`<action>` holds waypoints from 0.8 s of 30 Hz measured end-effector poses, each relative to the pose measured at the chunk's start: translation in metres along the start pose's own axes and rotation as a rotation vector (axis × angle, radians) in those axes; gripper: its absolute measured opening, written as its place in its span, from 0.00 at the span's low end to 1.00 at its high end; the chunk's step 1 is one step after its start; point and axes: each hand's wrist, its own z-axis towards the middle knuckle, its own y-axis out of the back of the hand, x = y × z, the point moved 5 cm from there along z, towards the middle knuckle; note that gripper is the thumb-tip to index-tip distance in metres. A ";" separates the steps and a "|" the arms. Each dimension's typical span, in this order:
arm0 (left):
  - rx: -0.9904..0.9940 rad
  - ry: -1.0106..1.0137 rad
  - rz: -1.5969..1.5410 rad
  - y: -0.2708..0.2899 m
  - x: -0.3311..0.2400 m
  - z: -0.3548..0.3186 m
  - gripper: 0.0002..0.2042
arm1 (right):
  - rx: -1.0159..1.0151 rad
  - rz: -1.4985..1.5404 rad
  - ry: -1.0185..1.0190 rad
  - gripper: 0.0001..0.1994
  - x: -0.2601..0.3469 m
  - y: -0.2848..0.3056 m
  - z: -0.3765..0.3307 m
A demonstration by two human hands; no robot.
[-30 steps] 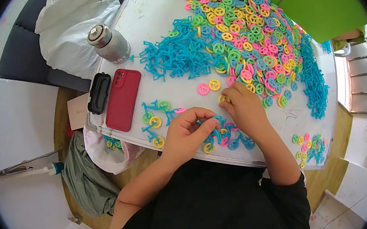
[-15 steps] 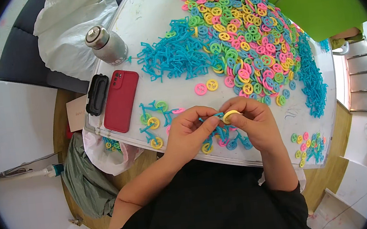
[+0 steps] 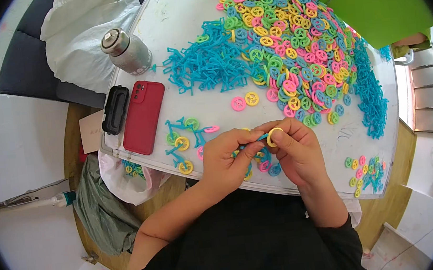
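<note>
My left hand (image 3: pixel 228 160) pinches a blue plastic toy bicycle frame (image 3: pixel 262 137), most of it hidden by the fingers. Between the thumb and fingers of my right hand (image 3: pixel 298 150) is a yellow toy wheel (image 3: pixel 271 137), tilted on edge against the frame's end. A bit of yellow peeks out above my left fingers. Below the hands, several blue frames with wheels lie partly covered near the table edge, a blue wheel (image 3: pixel 274 169) among them. Left of my left hand are more toy bicycles (image 3: pixel 179 145) with green, yellow and pink wheels.
Beyond my hands lie a large heap of coloured wheels (image 3: pixel 292 48) and blue frames (image 3: pixel 209 62), with more frames (image 3: pixel 370 92) to the right. A red phone (image 3: pixel 144 117), a black case (image 3: pixel 116 110) and a metal bottle (image 3: pixel 131 54) stand or lie at left. Small parts (image 3: pixel 373 175) sit at right.
My right hand has turned, tipping the yellow wheel from nearly flat to more upright. Both hands have dropped slightly, and the wheel stays against the blue frame.
</note>
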 end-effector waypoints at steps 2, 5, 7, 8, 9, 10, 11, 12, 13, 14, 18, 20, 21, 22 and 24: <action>0.006 0.005 0.022 -0.002 -0.002 -0.001 0.06 | -0.013 -0.073 0.054 0.06 0.000 -0.003 0.000; -0.080 0.189 -0.239 -0.006 0.007 -0.006 0.05 | -0.042 -0.132 0.100 0.06 -0.004 0.001 -0.001; -0.079 0.199 -0.251 -0.008 0.010 -0.008 0.05 | -0.058 -0.118 0.092 0.06 -0.006 0.005 -0.001; -0.078 0.200 -0.251 -0.006 0.013 -0.008 0.05 | -0.059 -0.045 0.051 0.06 -0.008 0.007 0.000; 0.003 0.043 -0.042 -0.004 0.008 -0.006 0.07 | -0.060 0.028 0.010 0.06 -0.010 0.009 0.000; 0.084 -0.114 0.166 -0.006 0.003 -0.006 0.08 | -0.061 0.029 0.010 0.06 -0.008 0.008 -0.001; 0.085 -0.114 0.166 -0.005 -0.001 -0.005 0.08 | -0.057 -0.012 0.003 0.05 -0.004 0.006 -0.001; 0.070 -0.132 0.238 -0.005 -0.010 -0.003 0.09 | -0.053 -0.054 -0.004 0.04 0.000 0.005 -0.002; 0.055 -0.150 0.310 -0.005 -0.016 -0.002 0.09 | -0.055 -0.054 -0.004 0.04 0.003 0.006 -0.003; 0.054 -0.150 0.312 -0.006 -0.020 -0.002 0.09 | -0.050 -0.218 0.066 0.05 0.009 0.006 -0.004; 0.017 -0.015 0.215 0.000 -0.014 0.001 0.07 | -0.113 -0.524 0.126 0.09 0.016 0.007 -0.005; 0.104 -0.114 0.323 -0.002 -0.016 0.003 0.08 | -0.100 -0.444 0.197 0.09 0.015 0.006 -0.008; 0.126 -0.090 0.280 -0.003 -0.015 0.003 0.08 | -0.087 -0.363 0.266 0.10 0.015 0.006 -0.011; 0.148 -0.067 0.237 -0.003 -0.014 0.003 0.08 | -0.088 -0.362 0.265 0.10 0.012 0.007 -0.013; 0.141 -0.008 0.159 -0.003 -0.012 0.001 0.08 | -0.128 -0.577 0.328 0.11 0.013 0.011 -0.015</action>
